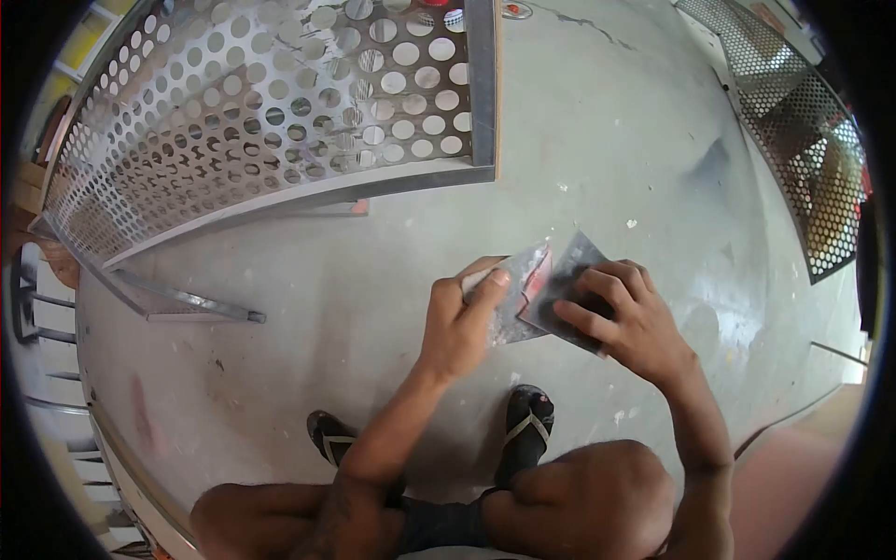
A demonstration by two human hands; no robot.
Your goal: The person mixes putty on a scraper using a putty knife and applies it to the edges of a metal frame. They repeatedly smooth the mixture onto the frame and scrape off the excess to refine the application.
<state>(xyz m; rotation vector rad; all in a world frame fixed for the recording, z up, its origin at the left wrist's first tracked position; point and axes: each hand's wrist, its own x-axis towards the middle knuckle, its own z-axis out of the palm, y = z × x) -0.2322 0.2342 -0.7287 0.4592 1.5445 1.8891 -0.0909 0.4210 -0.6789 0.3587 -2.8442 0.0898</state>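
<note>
On the floor point(597, 140): person crouching.
Left hand point(459, 322): grip closed on scraper blade point(515, 297).
Right hand point(623, 317): grip pinching second blade point(567, 280).
Handling: thin, stiff, light, probably sharp-edged; hold by the flats.

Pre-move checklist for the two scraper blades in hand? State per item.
1. Left hand grips the left blade: ok.
2. Right hand presses on the right blade: ok.
3. Blades overlap at their edges: ok.
4. Reddish paste on left blade: present, amount cannot tell.
5. Feet in sandals close below the blades: not ok.
6. Perforated metal panel apart from the hands: ok.
</note>
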